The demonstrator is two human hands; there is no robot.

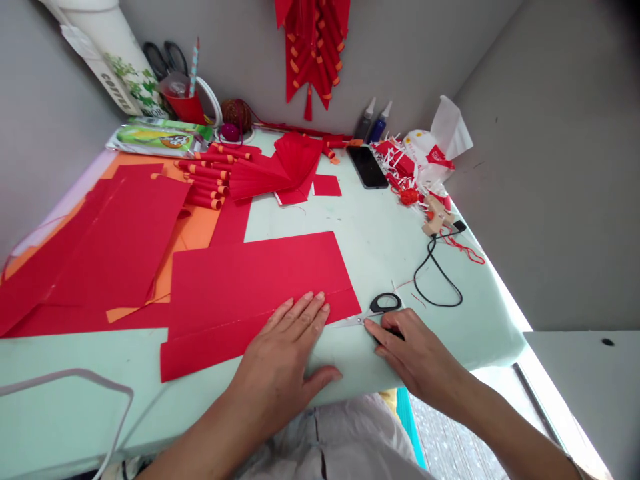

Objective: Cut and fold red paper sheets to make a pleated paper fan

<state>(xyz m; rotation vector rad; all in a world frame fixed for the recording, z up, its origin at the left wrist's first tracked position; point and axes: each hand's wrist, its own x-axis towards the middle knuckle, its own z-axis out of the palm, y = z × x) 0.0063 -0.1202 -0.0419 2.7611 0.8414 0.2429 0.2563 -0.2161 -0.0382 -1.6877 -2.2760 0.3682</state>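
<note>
1. Evidently, the left hand point(287, 353) lies flat on the lower right part of the wide red sheet point(250, 280), its fingers close together and its thumb spread off the edge onto the table point(390, 233). It grips nothing.

2. The right hand point(420, 353) has its fingers curled about the lower handle of the scissors point(359, 321). The other handle loop stands free just beyond its fingertips, so the handles are apart. The blades point toward the left fingers, beside the sheet's right corner; whether paper lies between them cannot be told.

3. Sheet, condition: a pale line runs lengthwise, passing under the left fingertips and marking off a strip on the near side. To the left of those fingers, the strip's end juts past the main part. Whether it is joined, folded or separate there cannot be confirmed.

4. Finished work, by appearance: beyond the left fingers lie rolled red tubes point(207, 175) with orange ends and a pleated red piece point(257, 179). Farther off hangs a red ornament point(320, 57) bearing similar tubes.

5. Outstanding, by appearance: the sheet under the left hand is flat, neither rolled nor pleated. More flat red sheets point(120, 240) lie left of the fingers, over orange paper point(200, 227).
</note>
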